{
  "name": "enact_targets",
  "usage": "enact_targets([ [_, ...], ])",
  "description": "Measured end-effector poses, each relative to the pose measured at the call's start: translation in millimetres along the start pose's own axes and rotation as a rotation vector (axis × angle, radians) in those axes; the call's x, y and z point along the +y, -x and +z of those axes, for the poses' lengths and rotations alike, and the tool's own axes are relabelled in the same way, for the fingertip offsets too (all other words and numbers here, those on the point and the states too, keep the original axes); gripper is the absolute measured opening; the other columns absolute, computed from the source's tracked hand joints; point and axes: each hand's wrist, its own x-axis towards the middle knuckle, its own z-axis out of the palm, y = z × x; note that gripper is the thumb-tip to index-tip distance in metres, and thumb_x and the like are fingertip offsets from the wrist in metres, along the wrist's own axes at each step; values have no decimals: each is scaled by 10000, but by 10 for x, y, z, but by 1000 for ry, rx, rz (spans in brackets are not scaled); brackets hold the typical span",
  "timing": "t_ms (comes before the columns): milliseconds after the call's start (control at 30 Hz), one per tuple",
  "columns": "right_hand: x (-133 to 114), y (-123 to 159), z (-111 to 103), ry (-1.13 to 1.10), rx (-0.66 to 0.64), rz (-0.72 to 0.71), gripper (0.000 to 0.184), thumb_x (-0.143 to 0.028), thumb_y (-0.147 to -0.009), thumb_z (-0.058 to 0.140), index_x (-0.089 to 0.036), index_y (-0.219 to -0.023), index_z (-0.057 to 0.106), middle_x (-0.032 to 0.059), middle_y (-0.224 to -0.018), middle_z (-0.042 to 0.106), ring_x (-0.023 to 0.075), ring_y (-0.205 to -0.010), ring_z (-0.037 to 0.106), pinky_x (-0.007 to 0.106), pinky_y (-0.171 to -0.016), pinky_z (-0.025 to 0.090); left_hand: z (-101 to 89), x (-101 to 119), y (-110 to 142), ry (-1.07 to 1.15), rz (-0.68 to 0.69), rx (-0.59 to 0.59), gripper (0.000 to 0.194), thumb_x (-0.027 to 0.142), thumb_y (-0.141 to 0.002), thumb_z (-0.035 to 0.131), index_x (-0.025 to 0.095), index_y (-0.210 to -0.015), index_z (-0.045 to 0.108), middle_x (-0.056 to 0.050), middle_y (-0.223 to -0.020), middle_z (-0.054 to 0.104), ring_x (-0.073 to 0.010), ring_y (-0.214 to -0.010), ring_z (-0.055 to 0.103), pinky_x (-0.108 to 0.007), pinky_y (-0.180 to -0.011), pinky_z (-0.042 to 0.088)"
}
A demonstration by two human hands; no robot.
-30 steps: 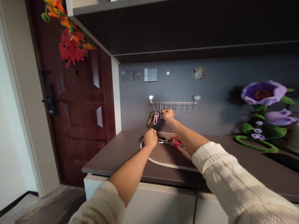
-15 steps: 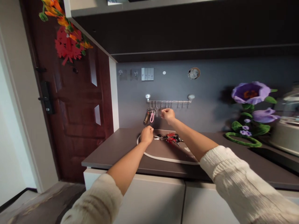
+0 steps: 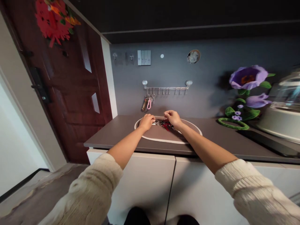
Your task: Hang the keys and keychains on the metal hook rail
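Observation:
A bunch of keys with red fobs [image 3: 164,124] lies on an oval brown mat with a white rim [image 3: 187,140] on the dark countertop. My left hand [image 3: 146,121] rests curled at the left end of the bunch, fingers closed on the keys. At the right end my right hand [image 3: 172,117] is also closed over the bunch. Above them a chrome hook rail [image 3: 167,88] on the grey wall carries three key sets [image 3: 147,102] at its left end, one with a pink strap.
A dark red door [image 3: 70,84] with a red ornament stands to the left. Purple fabric flowers [image 3: 246,93] and a lidded pot [image 3: 281,115] occupy the counter's right side. White cabinet doors [image 3: 150,187] are below the counter. Light switches [image 3: 143,57] sit above the rail.
My right hand came down from the hook rail to the keys on the mat. My left hand stayed at the bunch. The camera tilted downward.

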Motion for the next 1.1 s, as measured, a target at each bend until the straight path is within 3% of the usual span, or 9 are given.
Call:
enact_targets([
  [167,-2,147,-72,298,-68,-153,125,-212,-781,497,-155,-778,608,40,-743,659,119,-673,588,238,-696,437,-2,19,3,-79,22,-64,177,268,-806,512,244,-928,638,-36,-982,598,-185,-970,469,-295,-830,366],
  [367,-20,178,-76,518,-138,-273,161,-160,-784,471,-156,-827,627,49,-781,663,131,-707,574,229,-702,404,-38,33,6,-156,-23,-132,201,276,-802,514,249,-957,639,-36,-1010,608,-196,-981,458,-316,-846,345],
  [700,16,148,-26,595,-156,-271,160,-184,-790,490,-171,-834,643,59,-821,664,147,-741,566,230,-706,390,-6,-5,-9,-138,-55,-122,155,244,-798,503,238,-813,657,-35,-930,619,-195,-935,472,-306,-823,334],
  [1100,-15,149,-18,600,-155,-257,166,-208,-797,495,-173,-853,647,67,-859,668,158,-780,577,237,-720,392,7,-7,-7,-166,-49,-85,218,211,-858,382,201,-855,599,-55,-945,618,-199,-923,483,-311,-796,330],
])
